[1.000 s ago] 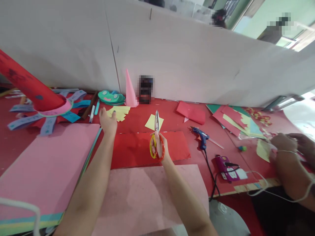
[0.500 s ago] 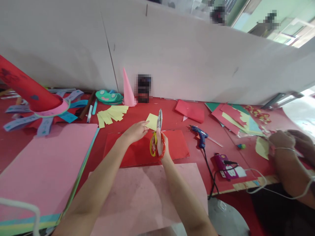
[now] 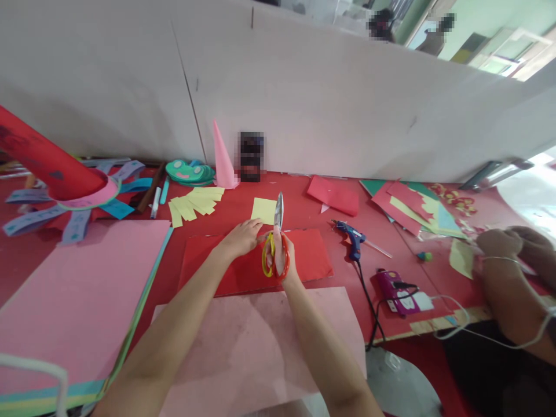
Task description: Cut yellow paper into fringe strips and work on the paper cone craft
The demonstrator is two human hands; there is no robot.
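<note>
My right hand (image 3: 283,255) is wrapped round the handles of a pair of scissors (image 3: 279,209), one loop yellow and the other red. The metal blades point away from me and look closed. Just left of the blades is a small yellow piece of paper (image 3: 263,209). My left hand (image 3: 244,238) has its bent fingers at the near edge of this paper, apparently pinching it; the thumb's grip is partly hidden. Both hands are over a red sheet-covered board (image 3: 230,272). Beyond my left hand lie several cut yellow paper strips (image 3: 195,204), fanned out on the table.
A pink cone (image 3: 222,162) stands by the wall. To the right lie a blue glue gun (image 3: 355,238) with its cord and a purple power socket (image 3: 395,294). Stacked coloured sheets (image 3: 87,289) fill the left. Another person's hands (image 3: 499,243) work at far right.
My left hand has shifted slightly down the yellow paper, from its left side to its near edge. The paper shows more fully. The scissors stay almost in place; the view moved a little.
</note>
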